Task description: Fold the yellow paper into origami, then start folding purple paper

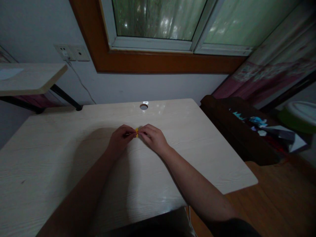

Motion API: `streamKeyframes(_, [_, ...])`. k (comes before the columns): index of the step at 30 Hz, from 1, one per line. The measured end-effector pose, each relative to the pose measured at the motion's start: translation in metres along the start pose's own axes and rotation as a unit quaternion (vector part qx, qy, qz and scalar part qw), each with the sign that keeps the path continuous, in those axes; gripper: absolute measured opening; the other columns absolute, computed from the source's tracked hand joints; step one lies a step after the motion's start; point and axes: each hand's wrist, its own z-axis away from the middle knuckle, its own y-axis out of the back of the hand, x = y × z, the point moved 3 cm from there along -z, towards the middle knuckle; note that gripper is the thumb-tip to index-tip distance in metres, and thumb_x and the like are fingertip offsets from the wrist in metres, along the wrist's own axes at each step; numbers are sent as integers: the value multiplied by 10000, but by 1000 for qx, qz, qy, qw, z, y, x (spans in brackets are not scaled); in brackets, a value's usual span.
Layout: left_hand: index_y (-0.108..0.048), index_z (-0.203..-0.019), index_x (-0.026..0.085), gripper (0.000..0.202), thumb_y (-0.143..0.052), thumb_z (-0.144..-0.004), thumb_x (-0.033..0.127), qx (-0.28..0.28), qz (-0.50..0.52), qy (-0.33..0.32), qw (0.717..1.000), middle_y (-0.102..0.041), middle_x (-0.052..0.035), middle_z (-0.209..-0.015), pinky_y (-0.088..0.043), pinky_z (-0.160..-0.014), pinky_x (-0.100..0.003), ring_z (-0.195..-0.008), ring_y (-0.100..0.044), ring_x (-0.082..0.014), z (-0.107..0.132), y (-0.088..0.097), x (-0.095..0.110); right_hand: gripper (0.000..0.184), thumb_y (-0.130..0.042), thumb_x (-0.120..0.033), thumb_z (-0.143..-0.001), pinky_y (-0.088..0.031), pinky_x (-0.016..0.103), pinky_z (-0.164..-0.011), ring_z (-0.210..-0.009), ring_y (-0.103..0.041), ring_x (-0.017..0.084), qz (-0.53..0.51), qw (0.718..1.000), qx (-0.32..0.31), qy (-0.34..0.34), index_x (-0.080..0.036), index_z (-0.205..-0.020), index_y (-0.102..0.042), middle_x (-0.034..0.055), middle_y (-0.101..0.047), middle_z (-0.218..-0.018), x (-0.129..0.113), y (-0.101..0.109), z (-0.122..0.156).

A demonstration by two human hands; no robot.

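Both my hands meet at the middle of a pale wooden desk (49, 158). Between their fingertips sits a small yellow piece (136, 132), too small to name. My left hand (120, 137) pinches it from the left with curled fingers. My right hand (153, 136) pinches it from the right, its fingers pressed together. Most of the yellow piece is hidden by the fingers. Both forearms stretch across the desk toward me.
A round cable hole (143, 106) lies in the desk behind my hands. A wall socket (71, 52) with a cord and a side shelf (29, 77) are at the left. A dark box of papers (249, 131) stands to the right on the wooden floor.
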Motion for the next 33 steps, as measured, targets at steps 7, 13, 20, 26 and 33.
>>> streamKeyframes(7, [-706, -899, 210, 161, -699, -825, 353, -3, -13, 33, 999, -707, -35, -896, -556, -760, -275, -791, -678, -155, 1, 3, 4, 170, -512, -251, -975, -502, 296, -800, -878, -617, 176, 10, 1000, -1, -3, -200, -1013, -670, 80, -665, -943, 0, 2, -1])
streamKeyframes(13, [-711, -866, 206, 110, -686, -835, 309, 5, -41, 24, 999, -704, -25, -859, -539, -746, -265, -777, -668, -147, 0, 4, 11, 162, -536, -269, -968, -505, 289, -789, -872, -623, 171, -1, 1000, 11, -13, -204, -1012, -678, 72, -669, -929, 0, 2, -1])
streamKeyframes(20, [-715, -832, 211, 95, -700, -824, 304, 17, -60, 17, 998, -697, -19, -849, -541, -742, -260, -780, -660, -146, -2, 4, 7, 157, -555, -269, -958, -503, 278, -761, -838, -629, 165, 7, 1000, 12, -16, -213, -998, -696, 64, -679, -907, 2, -1, 0])
streamKeyframes(26, [-689, -890, 209, 150, -708, -818, 339, 14, -38, 20, 999, -671, -27, -897, -563, -716, -251, -762, -655, -134, -1, 2, 4, 166, -541, -267, -963, -498, 278, -752, -837, -626, 165, 16, 1000, 10, -16, -211, -985, -696, 67, -676, -908, 2, 0, 0])
streamKeyframes(33, [-707, -857, 212, 160, -703, -821, 368, 30, -55, 24, 998, -676, -31, -881, -560, -734, -263, -782, -657, -149, -1, 6, 3, 177, -532, -275, -971, -486, 273, -778, -855, -624, 163, 23, 999, 10, -23, -202, -998, -690, 66, -674, -921, 2, -1, 0])
